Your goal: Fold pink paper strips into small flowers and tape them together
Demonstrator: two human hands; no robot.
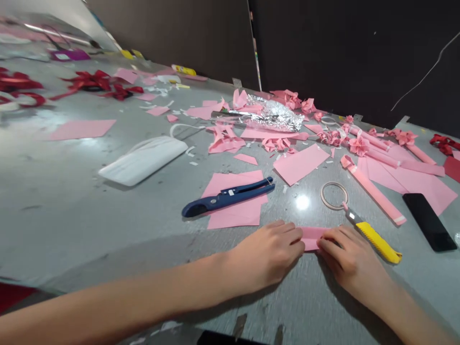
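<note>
A small folded pink paper piece (311,237) lies on the grey table near the front edge. My left hand (268,254) presses its fingertips on the paper's left end, fingers close together. My right hand (350,258) pinches the paper's right end with curled fingers. A yellow utility knife (375,239) lies just right of my right hand, touching a tape ring (334,195). Blue-handled cutters (226,196) rest on a pink sheet (235,211) just beyond my left hand.
A black phone (429,221) lies at the right. Pink paper rolls, sheets and folded flowers (359,143) crowd the back right, with crumpled foil (275,115). A white face mask (143,159) sits left of centre. Red ribbons (89,81) lie far left.
</note>
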